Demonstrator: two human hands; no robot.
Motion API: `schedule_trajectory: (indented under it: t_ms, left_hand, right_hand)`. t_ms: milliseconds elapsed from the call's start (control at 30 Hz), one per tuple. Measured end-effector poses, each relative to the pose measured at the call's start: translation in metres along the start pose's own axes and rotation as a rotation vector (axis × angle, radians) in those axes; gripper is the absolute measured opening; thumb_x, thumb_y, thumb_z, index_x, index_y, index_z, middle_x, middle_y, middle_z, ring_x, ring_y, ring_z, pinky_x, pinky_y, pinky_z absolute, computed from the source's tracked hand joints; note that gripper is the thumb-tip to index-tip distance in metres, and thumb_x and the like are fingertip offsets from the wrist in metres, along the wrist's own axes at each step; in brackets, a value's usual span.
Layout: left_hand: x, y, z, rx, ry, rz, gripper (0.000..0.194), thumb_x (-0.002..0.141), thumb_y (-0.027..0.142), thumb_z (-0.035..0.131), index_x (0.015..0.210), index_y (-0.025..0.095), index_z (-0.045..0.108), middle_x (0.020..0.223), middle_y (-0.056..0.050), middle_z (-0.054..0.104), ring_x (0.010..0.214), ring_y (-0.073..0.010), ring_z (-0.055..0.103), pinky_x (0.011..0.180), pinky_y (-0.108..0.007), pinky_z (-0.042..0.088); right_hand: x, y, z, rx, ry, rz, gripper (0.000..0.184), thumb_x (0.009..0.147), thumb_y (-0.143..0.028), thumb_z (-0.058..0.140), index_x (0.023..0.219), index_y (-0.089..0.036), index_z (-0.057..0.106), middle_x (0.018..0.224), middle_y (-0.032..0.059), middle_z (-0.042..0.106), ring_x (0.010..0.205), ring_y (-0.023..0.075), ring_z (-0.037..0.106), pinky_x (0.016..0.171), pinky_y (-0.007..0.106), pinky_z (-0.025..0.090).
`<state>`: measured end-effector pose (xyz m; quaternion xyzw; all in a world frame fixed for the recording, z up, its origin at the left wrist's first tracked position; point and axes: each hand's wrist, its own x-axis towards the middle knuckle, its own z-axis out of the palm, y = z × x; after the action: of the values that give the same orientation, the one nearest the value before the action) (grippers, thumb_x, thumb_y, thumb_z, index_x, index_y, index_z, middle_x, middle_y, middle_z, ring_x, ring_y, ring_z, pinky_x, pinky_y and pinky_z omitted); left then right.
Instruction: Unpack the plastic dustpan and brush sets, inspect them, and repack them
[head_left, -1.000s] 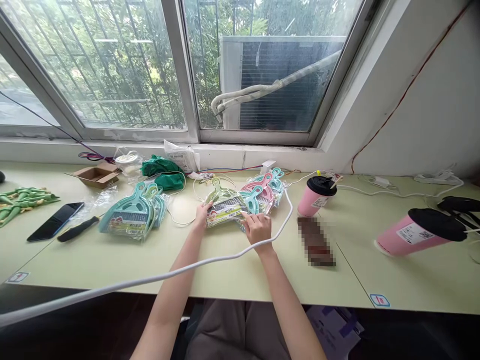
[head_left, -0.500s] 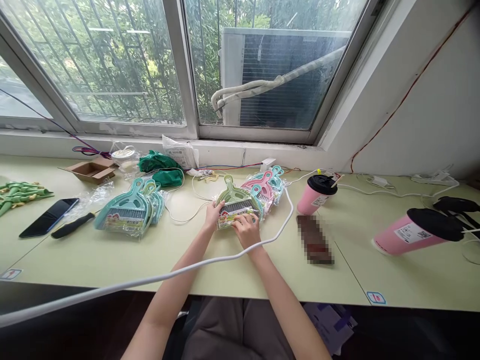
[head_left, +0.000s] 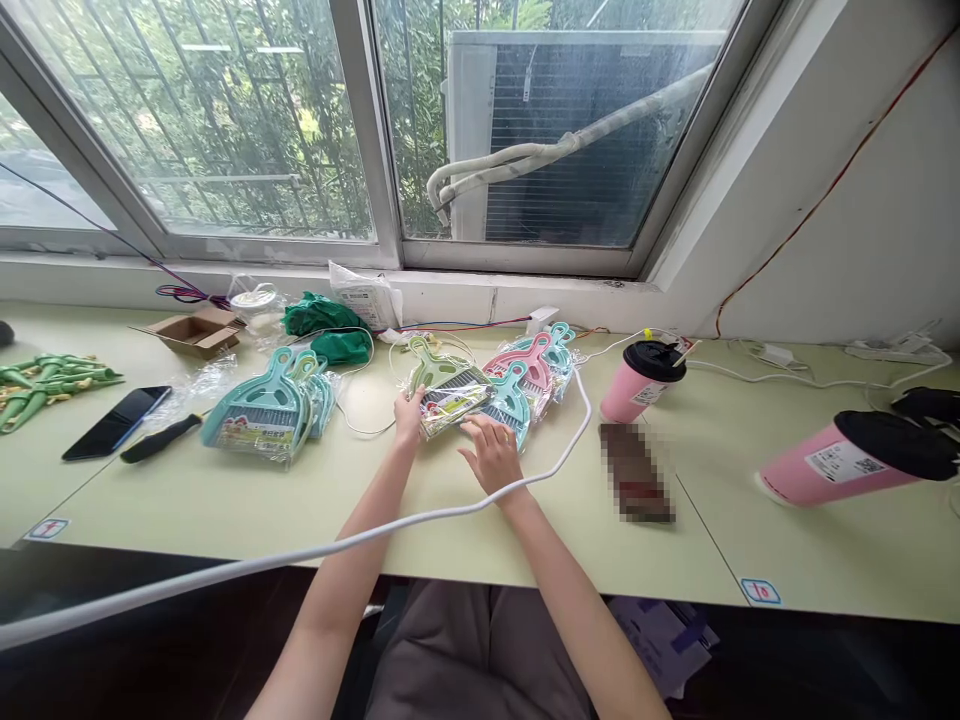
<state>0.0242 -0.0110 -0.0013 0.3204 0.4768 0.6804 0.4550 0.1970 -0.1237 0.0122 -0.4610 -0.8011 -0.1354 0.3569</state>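
My left hand (head_left: 409, 415) grips the left edge of a green dustpan and brush set (head_left: 450, 390) in clear plastic wrap, which is tilted with its handle up and to the left. My right hand (head_left: 491, 450) has its fingers apart and touches the lower edge of a wrapped blue dustpan set (head_left: 511, 405). Behind that lie a wrapped pink dustpan set (head_left: 529, 362) and another blue set (head_left: 559, 345), overlapping. To the left, a stack of wrapped dustpan sets (head_left: 259, 415) rests on the table, a blue one on top.
A white cable (head_left: 420, 520) crosses in front of my forearms. Pink cups (head_left: 630, 390) with black lids and a blurred-out object (head_left: 637, 475) are at right. At left are a phone (head_left: 116, 425), a black-handled tool (head_left: 161, 440), a cardboard box (head_left: 195, 335) and green bags (head_left: 322, 325).
The green dustpan set has moved left and turned in my left hand, showing more of the blue set beneath. My right hand has come off the green set. The view has shifted slightly.
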Motion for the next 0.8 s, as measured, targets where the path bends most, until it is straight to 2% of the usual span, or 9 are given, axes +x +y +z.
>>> schedule_trajectory:
  t_ms: [67,100,200,300,433,600,733,800]
  left_hand:
    - [-0.011,0.002,0.009,0.053,-0.039,0.008,0.031,0.07,0.039,0.073,0.089,0.016,0.065,0.08,-0.006,0.069,0.069,-0.0185,0.064,0.069,-0.033,0.051]
    - [-0.019,0.004,0.015,0.084,-0.066,0.022,0.032,0.07,0.041,0.073,0.089,0.016,0.065,0.083,-0.006,0.069,0.072,-0.0183,0.064,0.071,-0.032,0.05]
    - [-0.042,0.005,0.032,0.157,-0.153,0.102,0.034,0.071,0.045,0.072,0.087,0.015,0.066,0.085,-0.006,0.07,0.078,-0.0185,0.063,0.075,-0.03,0.048]
    - [-0.052,0.005,0.039,0.18,-0.162,0.116,0.033,0.074,0.046,0.071,0.085,0.015,0.066,0.081,-0.005,0.069,0.076,-0.0178,0.063,0.073,-0.029,0.048]
    - [-0.044,0.005,0.034,0.115,-0.089,0.072,0.031,0.073,0.044,0.072,0.084,0.015,0.066,0.08,-0.003,0.07,0.075,-0.0171,0.064,0.071,-0.027,0.05]
    - [-0.023,0.012,0.019,-0.123,0.051,-0.078,0.039,0.073,0.043,0.072,0.099,0.015,0.066,0.081,-0.005,0.071,0.073,-0.0177,0.067,0.072,-0.03,0.054]
    - [-0.017,0.018,0.012,-0.178,0.082,-0.059,0.037,0.075,0.041,0.07,0.103,0.018,0.065,0.087,-0.005,0.071,0.078,-0.0177,0.068,0.076,-0.032,0.055]
    - [-0.019,0.02,0.012,-0.173,0.085,-0.012,0.034,0.076,0.039,0.069,0.102,0.018,0.064,0.09,-0.005,0.07,0.083,-0.0178,0.068,0.079,-0.032,0.054]
  right_hand:
    - [0.002,-0.002,0.001,-0.019,-0.001,0.01,0.039,0.093,-0.033,0.058,0.129,-0.018,0.055,0.13,0.0125,0.062,0.126,0.0264,0.05,0.1,0.04,0.031]
    - [0.002,-0.002,0.002,-0.021,0.004,0.012,0.039,0.093,-0.033,0.058,0.129,-0.018,0.056,0.129,0.0122,0.063,0.126,0.0263,0.051,0.1,0.039,0.031]
    - [0.001,0.001,0.006,-0.011,0.037,0.017,0.02,0.096,-0.027,0.055,0.112,-0.022,0.066,0.112,0.0068,0.072,0.105,0.0206,0.062,0.094,0.036,0.033]
    - [-0.003,0.005,0.008,-0.019,0.062,0.004,0.021,0.098,-0.019,0.05,0.099,-0.023,0.071,0.097,0.0034,0.075,0.086,0.0159,0.064,0.088,0.033,0.033]
    - [-0.007,0.005,0.006,-0.022,0.026,-0.042,0.025,0.097,-0.013,0.049,0.096,-0.023,0.072,0.09,0.0024,0.075,0.08,0.0158,0.063,0.085,0.033,0.031]
    - [-0.007,0.002,0.008,0.011,-0.054,-0.111,0.025,0.095,-0.012,0.049,0.101,-0.023,0.071,0.094,0.002,0.075,0.078,0.0141,0.063,0.085,0.032,0.03]
    - [-0.006,0.002,0.007,0.006,-0.026,-0.026,0.026,0.097,-0.015,0.047,0.113,-0.019,0.068,0.07,0.0,0.072,0.06,0.0136,0.059,0.078,0.032,0.032]
    - [-0.005,0.002,0.003,0.032,0.009,0.023,0.026,0.098,-0.017,0.046,0.111,-0.019,0.068,0.072,0.0006,0.072,0.064,0.0143,0.061,0.077,0.031,0.034]
